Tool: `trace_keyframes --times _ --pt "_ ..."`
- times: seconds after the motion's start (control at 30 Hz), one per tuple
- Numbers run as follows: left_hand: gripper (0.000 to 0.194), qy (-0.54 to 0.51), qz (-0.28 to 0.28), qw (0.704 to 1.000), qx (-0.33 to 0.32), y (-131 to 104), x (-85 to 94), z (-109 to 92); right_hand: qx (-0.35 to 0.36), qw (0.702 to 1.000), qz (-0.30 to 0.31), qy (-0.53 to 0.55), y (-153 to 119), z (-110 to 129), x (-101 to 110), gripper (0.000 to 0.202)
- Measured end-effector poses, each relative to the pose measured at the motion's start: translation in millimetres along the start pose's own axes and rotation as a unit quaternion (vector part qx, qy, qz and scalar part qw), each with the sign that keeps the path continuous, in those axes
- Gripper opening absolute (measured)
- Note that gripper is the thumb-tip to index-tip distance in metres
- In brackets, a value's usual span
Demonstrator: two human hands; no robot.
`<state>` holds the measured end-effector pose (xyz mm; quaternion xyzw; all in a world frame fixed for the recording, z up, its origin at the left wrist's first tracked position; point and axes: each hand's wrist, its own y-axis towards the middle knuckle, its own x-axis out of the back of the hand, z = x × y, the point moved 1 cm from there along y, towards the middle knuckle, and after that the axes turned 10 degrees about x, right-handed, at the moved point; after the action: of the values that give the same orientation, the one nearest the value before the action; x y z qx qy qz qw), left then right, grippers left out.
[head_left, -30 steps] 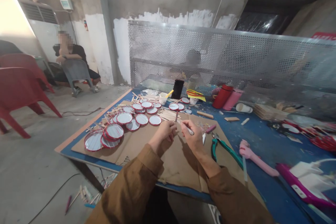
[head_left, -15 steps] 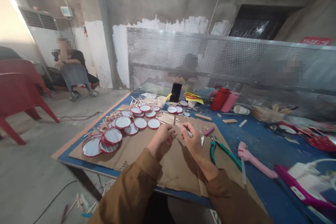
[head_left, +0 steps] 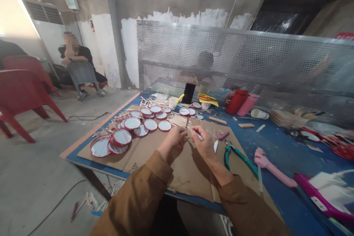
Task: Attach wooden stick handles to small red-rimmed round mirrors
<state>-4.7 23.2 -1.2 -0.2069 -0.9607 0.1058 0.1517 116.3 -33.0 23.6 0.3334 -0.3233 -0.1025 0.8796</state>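
Over the cardboard sheet [head_left: 190,177], my left hand [head_left: 176,140] is closed around a thin reddish-brown stick [head_left: 187,121] that points upward. Close beside it on the right, my right hand [head_left: 201,142] grips a white pen-like tool [head_left: 200,138], its tip turned toward the stick; I cannot tell whether they touch. Left of my hands lie several round white discs with red rims [head_left: 122,137], some stacked on each other. Behind my fingers is a pile of pale wooden sticks [head_left: 179,120]. Green-handled pliers [head_left: 242,158] rest right of my right hand.
A pink glue gun [head_left: 273,169] and a purple power strip [head_left: 318,199] are on the blue table at right. Red [head_left: 237,101] and pink bottles [head_left: 248,104] stand before a perforated metal screen [head_left: 171,51]. A phone [head_left: 188,93] leans at the back. A person [head_left: 76,57] sits far left.
The view has tilted down and turned slightly left, so the scene sits higher and further right. Both hands keep nearly the same pose, still holding the stick and the white tool.
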Motion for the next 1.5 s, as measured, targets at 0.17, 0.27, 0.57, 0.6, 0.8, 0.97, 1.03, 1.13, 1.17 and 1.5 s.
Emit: trace_keyframes --times 0.17,0.27,0.57,0.6,0.8,0.97,1.03,1.13,1.17,1.5 --pt "0.020 -0.005 -0.003 1.000 0.001 -1.8 -0.7 -1.2 0.002 1.000 0.002 -0.006 0.4 -2.7 0.8 0.023" --pt "0.021 -0.009 -0.007 1.000 0.002 -2.8 -0.6 -1.7 0.008 1.000 -0.004 -0.016 1.0 -1.3 2.2 0.023" --pt "0.015 0.000 0.010 1.000 -0.010 -1.3 1.1 -0.2 0.023 0.999 -0.001 -0.036 1.9 3.3 4.5 0.023" --pt "0.014 -0.001 0.012 1.000 -0.014 -0.3 1.2 0.8 0.025 0.999 0.004 -0.037 1.8 2.9 4.5 0.023" --pt "0.014 -0.002 0.009 1.000 -0.019 3.0 1.0 4.0 0.033 0.999 0.006 -0.039 1.5 1.9 4.7 0.025" --pt "0.014 -0.003 0.005 1.000 -0.026 4.0 1.0 5.2 0.029 0.999 0.012 -0.031 1.2 0.8 4.1 0.024" --pt "0.015 -0.003 0.007 1.000 -0.030 4.7 1.0 6.4 0.024 0.999 0.014 -0.019 1.0 -0.1 3.5 0.025" --pt "0.015 -0.002 0.012 0.999 -0.034 4.8 1.3 7.0 0.022 0.999 0.026 -0.016 0.5 -0.9 2.7 0.027" --pt "0.014 -0.002 0.011 0.999 -0.033 4.4 1.5 6.7 0.021 0.999 0.032 -0.018 0.3 -0.9 2.5 0.027" --pt "0.018 -0.005 0.004 1.000 -0.019 0.0 1.7 1.2 0.020 0.999 0.023 -0.021 1.3 -1.2 2.7 0.025"
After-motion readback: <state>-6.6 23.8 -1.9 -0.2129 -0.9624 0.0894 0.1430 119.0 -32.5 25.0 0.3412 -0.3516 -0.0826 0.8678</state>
